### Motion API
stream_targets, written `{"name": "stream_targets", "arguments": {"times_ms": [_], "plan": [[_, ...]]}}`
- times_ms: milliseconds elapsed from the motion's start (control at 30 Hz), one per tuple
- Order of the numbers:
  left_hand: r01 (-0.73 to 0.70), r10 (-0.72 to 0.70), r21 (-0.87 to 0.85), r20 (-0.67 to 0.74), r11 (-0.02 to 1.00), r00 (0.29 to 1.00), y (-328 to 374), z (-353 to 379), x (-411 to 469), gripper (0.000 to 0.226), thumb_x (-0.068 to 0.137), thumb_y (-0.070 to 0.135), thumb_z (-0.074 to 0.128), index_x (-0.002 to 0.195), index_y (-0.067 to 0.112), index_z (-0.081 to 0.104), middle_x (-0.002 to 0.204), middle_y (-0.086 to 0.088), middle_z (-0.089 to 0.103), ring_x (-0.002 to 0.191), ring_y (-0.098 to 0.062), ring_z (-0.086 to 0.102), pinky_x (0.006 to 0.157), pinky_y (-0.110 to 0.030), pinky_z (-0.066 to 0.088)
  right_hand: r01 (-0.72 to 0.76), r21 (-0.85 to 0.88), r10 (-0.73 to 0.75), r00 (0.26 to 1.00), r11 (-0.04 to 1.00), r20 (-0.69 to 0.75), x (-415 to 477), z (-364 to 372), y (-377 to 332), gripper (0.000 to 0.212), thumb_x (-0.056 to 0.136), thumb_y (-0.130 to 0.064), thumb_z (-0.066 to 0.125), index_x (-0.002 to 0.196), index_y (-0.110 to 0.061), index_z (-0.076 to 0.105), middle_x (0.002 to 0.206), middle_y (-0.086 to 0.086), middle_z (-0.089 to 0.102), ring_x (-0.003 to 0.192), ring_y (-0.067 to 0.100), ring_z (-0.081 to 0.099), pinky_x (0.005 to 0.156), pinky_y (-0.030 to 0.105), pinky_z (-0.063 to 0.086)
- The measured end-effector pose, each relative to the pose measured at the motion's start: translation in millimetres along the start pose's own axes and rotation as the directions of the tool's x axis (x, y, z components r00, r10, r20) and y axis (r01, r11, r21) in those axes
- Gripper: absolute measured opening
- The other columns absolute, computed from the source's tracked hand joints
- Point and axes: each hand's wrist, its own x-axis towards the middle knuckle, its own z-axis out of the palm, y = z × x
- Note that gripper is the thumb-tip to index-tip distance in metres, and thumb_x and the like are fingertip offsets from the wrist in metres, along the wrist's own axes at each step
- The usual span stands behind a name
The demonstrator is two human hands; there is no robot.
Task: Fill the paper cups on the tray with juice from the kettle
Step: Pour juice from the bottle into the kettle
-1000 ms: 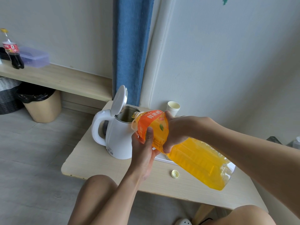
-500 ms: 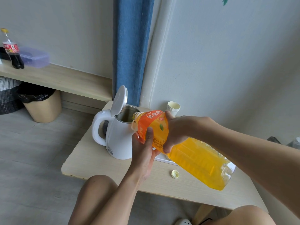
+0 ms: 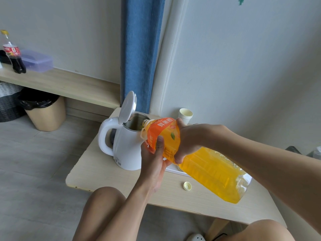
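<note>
A white electric kettle point(image 3: 127, 150) stands on the small wooden table point(image 3: 107, 173) with its lid point(image 3: 127, 107) flipped up. A large bottle of orange juice point(image 3: 208, 167) is tipped nearly level, its open neck over the kettle's mouth. My left hand point(image 3: 154, 160) grips the orange label from below. My right hand point(image 3: 191, 138) grips the bottle's shoulder from above. A stack of paper cups point(image 3: 185, 116) stands behind the bottle by the wall. A white tray point(image 3: 175, 170) shows only as an edge under the bottle.
The yellow bottle cap point(image 3: 187, 186) lies on the table near the front. A cola bottle point(image 3: 13, 53) and a clear box point(image 3: 37, 60) sit on a low shelf at left. A lined bin point(image 3: 45, 112) stands under it. My knees are below the table edge.
The bottle's base has risen slightly, so the bottle tilts a little more toward the kettle. Both hands keep their hold.
</note>
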Motion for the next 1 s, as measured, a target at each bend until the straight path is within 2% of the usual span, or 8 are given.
{"name": "stream_targets", "arguments": {"times_ms": [133,467,767,1000], "plan": [[0.006,-0.006,-0.001,-0.001,1.000,1.000,0.5,0.6,-0.3,0.114,0.057,0.068,0.089,0.149,0.017,0.043,0.135,-0.013,0.067,0.121,-0.036,0.068,0.090,-0.061,0.059,-0.009,0.015,0.009,1.000,1.000,-0.010,-0.3,1.0,0.4,0.127,0.076,-0.053,0.075,0.151,-0.020,-0.022,0.146,0.003,0.035,0.121,0.030,0.051,0.101,0.042,0.047],[0.017,-0.017,-0.013,-0.011,1.000,1.000,1.9,1.1,-0.9,0.116,0.056,0.068,0.089,0.149,0.017,0.043,0.137,-0.015,0.066,0.122,-0.036,0.068,0.092,-0.062,0.058,-0.002,0.004,0.002,1.000,1.000,-0.009,-1.6,0.0,-0.5,0.124,0.077,-0.052,0.075,0.152,-0.020,-0.019,0.147,0.002,0.032,0.122,0.030,0.050,0.101,0.042,0.046],[0.002,-0.002,-0.025,0.007,1.000,1.000,3.1,2.7,-2.6,0.113,0.058,0.067,0.089,0.148,0.015,0.045,0.133,-0.014,0.068,0.120,-0.035,0.069,0.081,-0.050,0.062,0.025,-0.020,-0.025,1.000,0.999,0.001,-1.2,-1.4,-0.7,0.119,0.079,-0.051,0.073,0.153,-0.018,-0.014,0.147,-0.001,0.029,0.121,0.030,0.050,0.102,0.040,0.046],[0.006,-0.006,-0.014,0.006,1.000,1.000,0.5,0.1,-0.4,0.114,0.059,0.067,0.088,0.150,0.016,0.042,0.137,-0.015,0.066,0.122,-0.036,0.067,0.091,-0.061,0.059,0.022,-0.005,-0.022,1.000,1.000,-0.004,0.8,-0.3,-0.5,0.122,0.079,-0.051,0.073,0.152,-0.019,-0.019,0.149,0.003,0.030,0.123,0.030,0.049,0.103,0.041,0.045]]}}
